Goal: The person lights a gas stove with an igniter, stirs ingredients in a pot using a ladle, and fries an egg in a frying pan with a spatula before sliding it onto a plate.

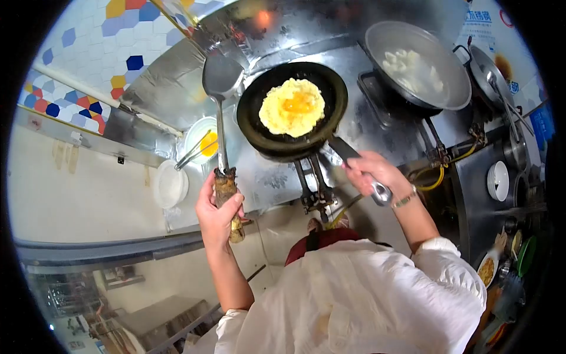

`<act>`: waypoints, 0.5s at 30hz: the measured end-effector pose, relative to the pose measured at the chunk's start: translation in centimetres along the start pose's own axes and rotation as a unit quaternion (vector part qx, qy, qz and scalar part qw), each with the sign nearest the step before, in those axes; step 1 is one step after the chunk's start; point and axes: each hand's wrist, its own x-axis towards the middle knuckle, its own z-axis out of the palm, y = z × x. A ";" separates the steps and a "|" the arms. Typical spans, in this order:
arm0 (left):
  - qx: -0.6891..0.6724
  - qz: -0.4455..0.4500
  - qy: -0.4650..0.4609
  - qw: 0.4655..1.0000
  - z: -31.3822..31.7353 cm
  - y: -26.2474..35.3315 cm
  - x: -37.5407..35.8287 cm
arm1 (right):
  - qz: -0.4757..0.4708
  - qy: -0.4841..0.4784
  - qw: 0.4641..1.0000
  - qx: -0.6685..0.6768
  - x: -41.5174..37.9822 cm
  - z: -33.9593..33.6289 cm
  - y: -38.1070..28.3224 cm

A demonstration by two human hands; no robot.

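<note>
My left hand (219,206) is wrapped round the worn wooden handle of a metal spatula (221,76), whose broad blade points up and away, left of the pan. My right hand (374,171) grips the handle of a black frying pan (250,127). A round of yellow-white egg (292,108) lies in the pan, its middle a deeper orange. Just left of the spatula's shaft, a white bowl (194,133) holds beaten egg (209,143), with chopsticks (188,157) resting in it.
A large wok (383,35) with pale pieces in cloudy liquid stands at the right. Beyond it are another metal pan (484,65) with utensils and a white bowl (498,181). An empty-looking white bowl (171,184) sits at the left. Burner pipes (315,183) stick out near the counter's front.
</note>
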 end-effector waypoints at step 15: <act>-0.008 -0.038 0.052 0.998 5.0 -4.7 1.4 | 0.063 0.014 0.998 -0.008 5.1 -2.8 3.5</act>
